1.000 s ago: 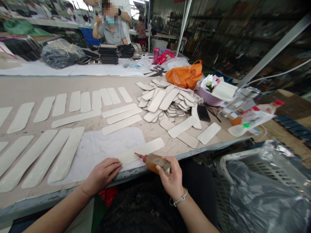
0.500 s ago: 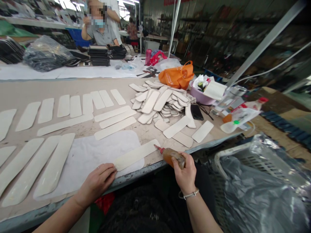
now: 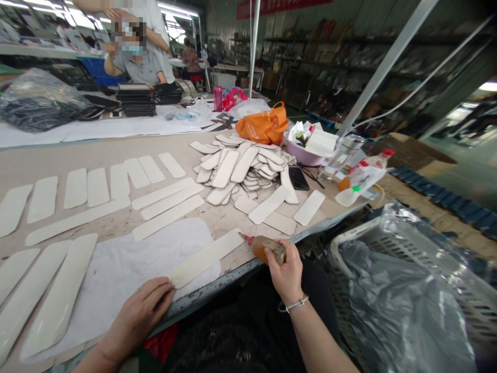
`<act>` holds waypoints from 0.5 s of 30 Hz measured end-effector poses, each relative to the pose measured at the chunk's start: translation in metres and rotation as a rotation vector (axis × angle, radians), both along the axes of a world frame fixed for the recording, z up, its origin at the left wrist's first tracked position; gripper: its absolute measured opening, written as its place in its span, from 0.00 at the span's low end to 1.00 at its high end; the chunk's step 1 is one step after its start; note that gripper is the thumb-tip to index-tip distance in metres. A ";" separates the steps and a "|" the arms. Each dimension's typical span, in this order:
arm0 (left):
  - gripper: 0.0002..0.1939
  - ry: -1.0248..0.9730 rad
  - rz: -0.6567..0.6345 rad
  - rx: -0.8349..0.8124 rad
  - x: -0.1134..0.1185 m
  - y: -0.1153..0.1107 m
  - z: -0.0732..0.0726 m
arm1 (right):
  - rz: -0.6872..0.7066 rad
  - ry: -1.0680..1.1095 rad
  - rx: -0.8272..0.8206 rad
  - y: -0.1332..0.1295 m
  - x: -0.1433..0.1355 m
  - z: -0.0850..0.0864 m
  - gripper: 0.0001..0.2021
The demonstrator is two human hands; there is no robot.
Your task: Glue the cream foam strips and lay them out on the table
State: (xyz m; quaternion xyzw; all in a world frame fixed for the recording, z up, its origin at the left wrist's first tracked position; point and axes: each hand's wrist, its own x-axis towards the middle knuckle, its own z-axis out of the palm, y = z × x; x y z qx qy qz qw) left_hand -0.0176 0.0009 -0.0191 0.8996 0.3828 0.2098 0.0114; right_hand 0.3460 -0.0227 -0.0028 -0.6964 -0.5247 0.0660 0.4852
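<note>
My right hand (image 3: 285,269) is wrapped round a squeeze bottle (image 3: 266,248) of amber liquid, probably glue, with a red nozzle. The nozzle tip is at the far right end of a long cream strip (image 3: 207,258). At the strip's near left end, my left hand (image 3: 149,300) pinches the edge between thumb and fingers. Part of this strip lies over a white cloth-like sheet (image 3: 124,259). More cream strips (image 3: 173,216) are laid out beyond it, and larger glossy ones (image 3: 64,300) lie at the left.
A heap of cream pieces (image 3: 244,166) sits mid-table, near an orange bag (image 3: 264,127), a purple basin (image 3: 306,154) and a black phone (image 3: 298,178). To my right stands a plastic crate (image 3: 349,241) holding a grey bag (image 3: 404,305). A masked person (image 3: 140,65) is across the table.
The view has swung right, so the table things appear further left. My right hand still holds the bottle at the strip's far end, and my left hand stays at its near end.
</note>
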 end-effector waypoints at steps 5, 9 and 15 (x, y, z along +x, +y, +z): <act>0.07 0.013 -0.024 0.029 0.003 0.000 0.004 | -0.015 0.000 -0.002 -0.014 0.006 0.003 0.12; 0.07 0.011 -0.009 0.019 0.003 0.001 0.004 | 0.019 0.018 -0.010 -0.021 0.005 0.006 0.12; 0.08 0.040 -0.049 0.072 -0.006 0.002 -0.002 | 0.083 0.205 -0.019 -0.022 -0.001 0.004 0.12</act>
